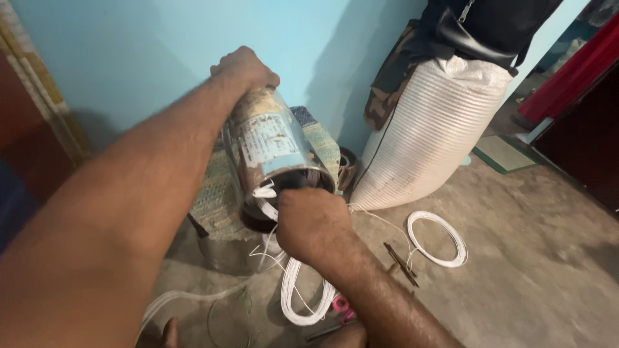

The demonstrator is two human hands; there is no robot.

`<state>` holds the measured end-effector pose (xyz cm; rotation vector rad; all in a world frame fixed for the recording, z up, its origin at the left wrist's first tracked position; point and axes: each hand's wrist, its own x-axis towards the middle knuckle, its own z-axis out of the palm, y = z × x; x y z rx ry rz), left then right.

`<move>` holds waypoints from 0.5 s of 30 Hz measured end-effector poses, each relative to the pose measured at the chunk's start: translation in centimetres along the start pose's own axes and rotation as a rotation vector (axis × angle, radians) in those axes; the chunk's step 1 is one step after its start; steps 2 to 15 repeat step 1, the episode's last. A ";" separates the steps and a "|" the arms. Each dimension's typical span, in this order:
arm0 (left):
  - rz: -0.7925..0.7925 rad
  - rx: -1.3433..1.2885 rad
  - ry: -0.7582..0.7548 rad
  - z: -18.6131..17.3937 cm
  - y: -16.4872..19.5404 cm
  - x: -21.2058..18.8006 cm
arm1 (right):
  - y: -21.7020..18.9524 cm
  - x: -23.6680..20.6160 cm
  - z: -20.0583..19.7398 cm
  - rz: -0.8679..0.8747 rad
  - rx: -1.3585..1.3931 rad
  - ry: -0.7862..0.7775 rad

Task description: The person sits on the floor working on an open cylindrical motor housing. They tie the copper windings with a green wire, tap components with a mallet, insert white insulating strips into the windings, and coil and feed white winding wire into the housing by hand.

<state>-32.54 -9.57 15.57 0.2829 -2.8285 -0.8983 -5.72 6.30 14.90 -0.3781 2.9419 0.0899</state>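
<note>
At the left edge a dark brown surface and a patterned strip are cut off by the frame. The left hand (244, 67) closes its grip over the far end of a metal cylinder (274, 151), a motor body with a worn label, tilted with its open end toward the camera. The cylinder rests over a woven cloth (222, 200) on a support that is mostly hidden. The right hand (309, 222) sits at the open mouth, its fingers curled out of sight, pinching thin white wire (265, 193) as far as can be told. Two white wire coils show on the concrete floor (529, 258): one (303, 303) partly hidden under the right forearm, one (438, 240) lying free. Right of them stands one white woven sack (432, 129).
</note>
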 end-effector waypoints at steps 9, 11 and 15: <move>0.018 0.014 0.016 -0.3 0.2 0.2 | 0.1 0.5 -0.3 -0.003 0.001 0.001; 0.018 0.014 0.016 -0.3 0.2 0.2 | 0.1 0.5 -0.3 -0.003 0.001 0.001; 0.018 0.014 0.016 -0.3 0.2 0.2 | 0.1 0.5 -0.3 -0.003 0.001 0.001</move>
